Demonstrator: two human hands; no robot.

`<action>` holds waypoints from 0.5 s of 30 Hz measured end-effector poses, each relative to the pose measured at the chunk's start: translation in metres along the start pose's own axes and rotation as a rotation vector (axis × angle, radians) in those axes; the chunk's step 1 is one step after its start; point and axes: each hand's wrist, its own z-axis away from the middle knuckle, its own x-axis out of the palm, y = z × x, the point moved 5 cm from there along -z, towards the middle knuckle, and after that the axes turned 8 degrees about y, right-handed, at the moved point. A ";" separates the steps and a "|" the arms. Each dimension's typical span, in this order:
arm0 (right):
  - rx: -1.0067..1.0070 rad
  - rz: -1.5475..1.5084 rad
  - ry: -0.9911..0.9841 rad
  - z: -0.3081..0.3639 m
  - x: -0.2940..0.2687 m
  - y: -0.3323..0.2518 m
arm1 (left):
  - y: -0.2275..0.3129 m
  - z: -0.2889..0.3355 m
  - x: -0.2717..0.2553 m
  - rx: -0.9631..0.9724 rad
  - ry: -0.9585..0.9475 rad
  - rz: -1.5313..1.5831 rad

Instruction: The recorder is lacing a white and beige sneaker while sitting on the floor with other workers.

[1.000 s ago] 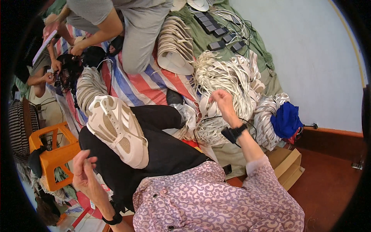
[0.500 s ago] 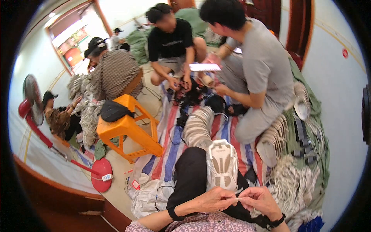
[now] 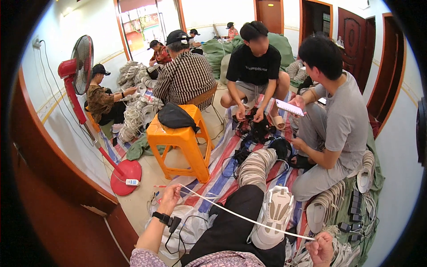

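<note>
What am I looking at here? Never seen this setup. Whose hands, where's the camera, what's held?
No machine: these are a person's bare hands. The wide fisheye camera sits on that person's head, looking down, so straight edges bend near the rim and picture left is the wearer's left.

The left hand and right hand each pinch a white lace near its ends, stretched across the wearer's lap. Below it, a pale shoe rests on the black trousers.

Ahead, a striped sheet covers part of the floor. On it lie a row of nested pale shoe parts and a tangle of black cords. An orange stool stands to the left; other people sit or crouch beyond.
</note>
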 end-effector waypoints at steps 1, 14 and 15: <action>-0.008 0.023 -0.011 0.000 -0.003 0.001 | -0.003 -0.016 -0.012 0.014 0.065 0.044; -0.147 -0.783 -0.025 -0.019 -0.118 -0.047 | 0.008 -0.092 -0.212 0.351 0.727 0.212; -0.334 -0.533 0.146 -0.007 -0.129 -0.050 | -0.002 -0.087 -0.190 0.262 0.769 0.199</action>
